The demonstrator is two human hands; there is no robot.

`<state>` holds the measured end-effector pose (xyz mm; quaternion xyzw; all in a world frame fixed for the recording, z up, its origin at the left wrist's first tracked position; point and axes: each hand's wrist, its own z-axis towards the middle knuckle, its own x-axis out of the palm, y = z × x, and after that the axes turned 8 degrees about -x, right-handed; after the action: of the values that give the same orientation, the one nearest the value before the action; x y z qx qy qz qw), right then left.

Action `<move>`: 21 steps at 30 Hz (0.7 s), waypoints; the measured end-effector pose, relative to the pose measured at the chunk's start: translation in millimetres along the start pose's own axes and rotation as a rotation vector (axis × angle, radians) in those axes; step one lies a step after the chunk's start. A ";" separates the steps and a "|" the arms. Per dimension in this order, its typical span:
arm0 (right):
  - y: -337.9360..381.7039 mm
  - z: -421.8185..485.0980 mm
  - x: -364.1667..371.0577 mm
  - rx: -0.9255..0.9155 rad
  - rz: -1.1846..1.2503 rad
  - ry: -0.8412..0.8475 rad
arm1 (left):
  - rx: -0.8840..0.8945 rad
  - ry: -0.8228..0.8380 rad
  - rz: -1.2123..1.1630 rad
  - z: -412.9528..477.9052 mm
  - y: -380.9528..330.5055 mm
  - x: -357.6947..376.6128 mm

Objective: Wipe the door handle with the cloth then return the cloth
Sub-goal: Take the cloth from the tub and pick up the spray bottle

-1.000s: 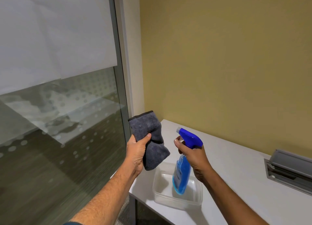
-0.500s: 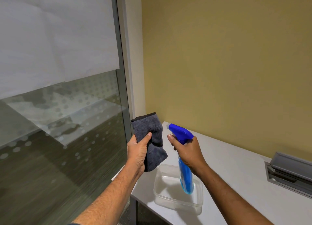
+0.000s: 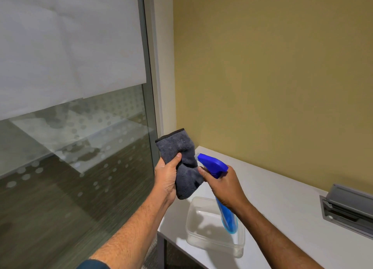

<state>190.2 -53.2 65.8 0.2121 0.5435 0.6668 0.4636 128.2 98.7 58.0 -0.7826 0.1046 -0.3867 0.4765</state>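
Note:
My left hand [image 3: 166, 177] grips a folded dark grey cloth [image 3: 182, 159] and holds it upright in front of me. My right hand [image 3: 224, 185] holds a blue spray bottle [image 3: 227, 216] by its neck, a finger on the trigger. The bottle's blue nozzle [image 3: 211, 164] points left and almost touches the cloth. No door handle is in view.
A clear plastic tub [image 3: 203, 236] stands on the white desk [image 3: 282, 204] under my hands. A grey cable box with a raised lid [image 3: 347, 206] sits in the desk at the right. A glass partition [image 3: 70, 157] with a metal frame is at the left, a yellow wall behind.
My right hand has brought the spray bottle up and to the left, so its nozzle has closed on the cloth. My left hand has held the cloth nearly still.

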 end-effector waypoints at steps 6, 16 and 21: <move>-15.2 -7.8 -0.7 -0.043 0.010 0.048 | 0.021 0.022 -0.075 4.3 -8.7 4.2; -27.7 -7.1 -0.4 -0.017 0.040 -0.010 | 0.013 -0.006 -0.153 7.9 -17.8 -1.4; -43.5 -10.1 -6.3 0.023 0.067 -0.079 | 0.025 -0.018 -0.209 12.8 -19.6 -8.0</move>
<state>202.2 -64.8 23.8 0.2619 0.5248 0.6669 0.4596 127.7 121.8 67.0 -0.7868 0.0131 -0.4283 0.4443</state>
